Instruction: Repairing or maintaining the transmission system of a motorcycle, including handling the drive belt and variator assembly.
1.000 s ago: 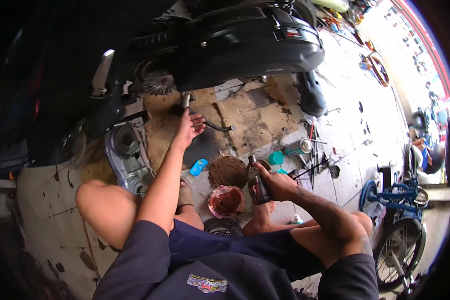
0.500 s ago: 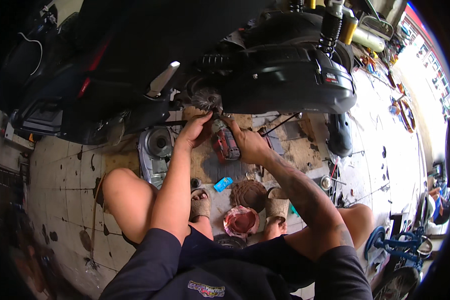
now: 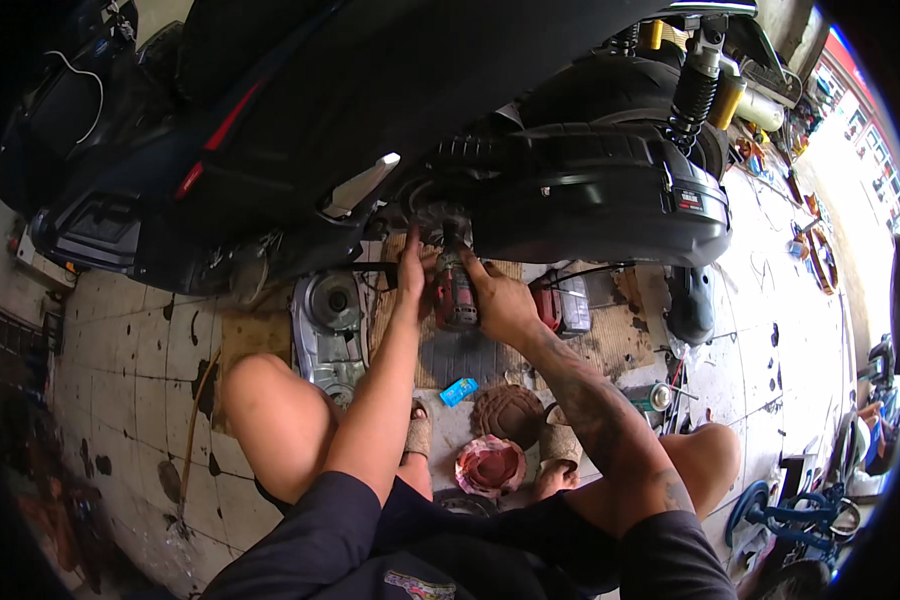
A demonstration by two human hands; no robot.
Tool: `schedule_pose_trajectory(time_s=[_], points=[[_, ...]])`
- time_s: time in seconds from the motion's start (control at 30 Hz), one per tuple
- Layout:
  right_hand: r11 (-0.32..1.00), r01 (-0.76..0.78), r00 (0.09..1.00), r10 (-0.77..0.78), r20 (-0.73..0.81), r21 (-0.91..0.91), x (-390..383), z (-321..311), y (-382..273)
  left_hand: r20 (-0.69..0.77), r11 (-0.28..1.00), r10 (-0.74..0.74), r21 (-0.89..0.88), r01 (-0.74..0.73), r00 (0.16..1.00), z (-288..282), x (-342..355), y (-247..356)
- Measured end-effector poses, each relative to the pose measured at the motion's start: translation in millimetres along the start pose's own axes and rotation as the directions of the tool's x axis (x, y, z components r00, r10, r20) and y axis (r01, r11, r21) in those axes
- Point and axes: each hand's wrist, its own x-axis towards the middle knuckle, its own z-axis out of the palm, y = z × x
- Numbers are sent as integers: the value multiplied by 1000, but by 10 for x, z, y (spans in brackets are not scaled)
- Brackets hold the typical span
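Note:
A red and black cordless impact wrench (image 3: 457, 300) points away from me, its nose at the finned metal fan wheel (image 3: 440, 216) on the scooter's engine side. My right hand (image 3: 505, 305) is closed round its grip. Beyond that hand shows a red and grey block (image 3: 568, 304), which looks like the wrench's battery; the hand hides where they join. My left hand (image 3: 412, 268) is edge-on just left of the wrench, its fingers stretched up to the fan wheel's lower left edge. Whether the fingertips touch the fins is too dark to tell.
A black scooter (image 3: 300, 130) stands across the far side, with its long black engine cover (image 3: 610, 195). A metal casing (image 3: 332, 320) lies left of stained cardboard (image 3: 610, 350). Near my feet are a small blue packet (image 3: 459, 391) and a reddish bowl (image 3: 490, 466).
My left hand has straightened and turned edge-on beside the wrench, away from its nose. The red and grey block now shows plainly right of my right hand. The whole view has shifted slightly.

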Motion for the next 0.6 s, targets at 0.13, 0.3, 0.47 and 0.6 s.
schedule_pose_trajectory(time_s=[0.13,0.3,0.47,0.6], points=[[998,19,1000,-20,20,67,75,94,-66,-28,890,371,296,-347,928,-398,617,-90],[998,-14,996,9,89,62,64,66,123,140,498,749,527,-689,648,45,345,-19],[1000,6,991,-4,133,-14,91,-10,95,152,585,672,491,-646,724,-21,432,-42],[996,87,995,-86,60,-9,112,-10,15,204,485,736,507,-713,646,-270,722,-221]])
